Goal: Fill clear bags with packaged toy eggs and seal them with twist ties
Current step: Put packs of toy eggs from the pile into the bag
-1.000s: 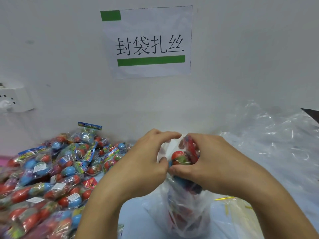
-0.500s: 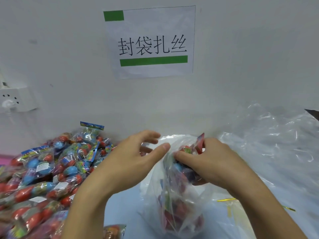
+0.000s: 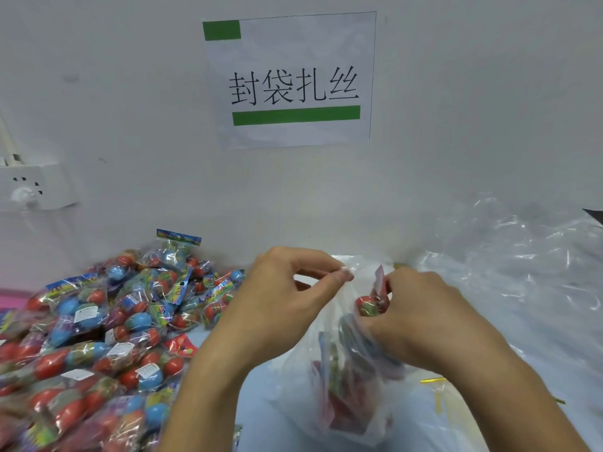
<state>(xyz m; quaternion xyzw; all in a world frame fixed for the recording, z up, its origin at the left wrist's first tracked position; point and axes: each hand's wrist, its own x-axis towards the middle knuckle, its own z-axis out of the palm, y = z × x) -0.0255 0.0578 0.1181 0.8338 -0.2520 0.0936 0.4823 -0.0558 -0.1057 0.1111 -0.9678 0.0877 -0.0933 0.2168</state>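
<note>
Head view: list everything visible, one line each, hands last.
Paper sign with black characters and green bars: one, on the white wall, top centre.
White wall socket: one, far left.
Packaged red and blue toy eggs: a heap, too many to count, left on the table.
Clear plastic bag being filled: one, centre, egg packs inside.
Loose clear plastic bags: a pile, right.
Yellow twist tie: at least one, right of the bag.
Left hand: pinches the bag's rim.
Right hand: pushes an egg pack in.

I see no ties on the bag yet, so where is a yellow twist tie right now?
In the head view a thin yellow twist tie lies on the table at lower right, just beyond the right hand's wrist, beside the clear plastic bag.
</note>
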